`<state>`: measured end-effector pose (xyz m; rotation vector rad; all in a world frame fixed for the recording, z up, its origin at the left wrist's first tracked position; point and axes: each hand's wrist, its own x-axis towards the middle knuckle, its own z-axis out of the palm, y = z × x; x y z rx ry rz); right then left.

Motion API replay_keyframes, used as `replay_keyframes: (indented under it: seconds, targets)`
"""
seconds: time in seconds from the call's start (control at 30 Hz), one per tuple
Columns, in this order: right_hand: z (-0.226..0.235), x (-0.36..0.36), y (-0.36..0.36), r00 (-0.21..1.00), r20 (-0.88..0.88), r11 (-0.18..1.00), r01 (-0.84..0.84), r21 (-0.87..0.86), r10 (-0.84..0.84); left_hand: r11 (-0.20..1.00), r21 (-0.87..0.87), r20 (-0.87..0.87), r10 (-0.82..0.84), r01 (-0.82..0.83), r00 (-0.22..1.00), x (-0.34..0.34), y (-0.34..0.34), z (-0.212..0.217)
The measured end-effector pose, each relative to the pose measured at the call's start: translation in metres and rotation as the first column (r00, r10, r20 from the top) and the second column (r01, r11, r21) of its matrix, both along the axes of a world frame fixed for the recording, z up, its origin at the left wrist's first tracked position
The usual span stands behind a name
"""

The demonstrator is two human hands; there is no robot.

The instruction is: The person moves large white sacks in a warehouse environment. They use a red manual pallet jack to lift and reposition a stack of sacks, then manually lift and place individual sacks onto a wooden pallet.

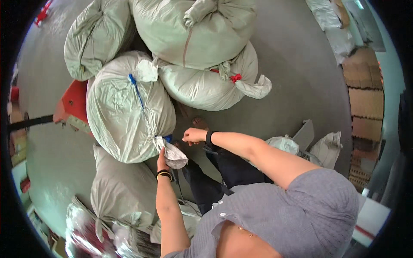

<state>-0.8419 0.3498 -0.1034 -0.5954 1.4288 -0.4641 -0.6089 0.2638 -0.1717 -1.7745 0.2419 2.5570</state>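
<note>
The left hand grips the gathered neck of the bulging pale-green woven sack already bound with a blue tie, while the right hand, closed in a narrow pinch just beside that neck, holds something I cannot tell, so the neck's knotting looks unfinished.

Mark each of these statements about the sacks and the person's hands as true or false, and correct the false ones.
1. The left hand grips the gathered neck of a pale green sack. True.
2. That sack is tied with a red cord. False: its blue cord runs down the sack to the neck; the red tie is on another sack behind.
3. The right hand is closed near the sack's neck, with a black band at the wrist. True.
4. The sacks lie on a wooden table. False: they lie on a grey floor.
5. The sacks are full and bulging. True.
</note>
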Motion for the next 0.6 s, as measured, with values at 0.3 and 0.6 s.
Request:
replay_keyframes:
  seconds: [0.3, 0.6]
  targets:
    - [-0.034, 0.002, -0.037, 0.988, 0.109, 0.976, -0.125, 0.178, 0.107, 0.952, -0.107, 0.056, 0.293, -0.286, 0.955, -0.023, 0.015, 0.013]
    - [-0.056, 0.076, -0.087, 0.864, 0.485, 0.919, -0.074, 0.388, -0.135, 0.872, -0.489, 0.341, 0.184, 0.006, 0.922, -0.024, 0.046, 0.027]
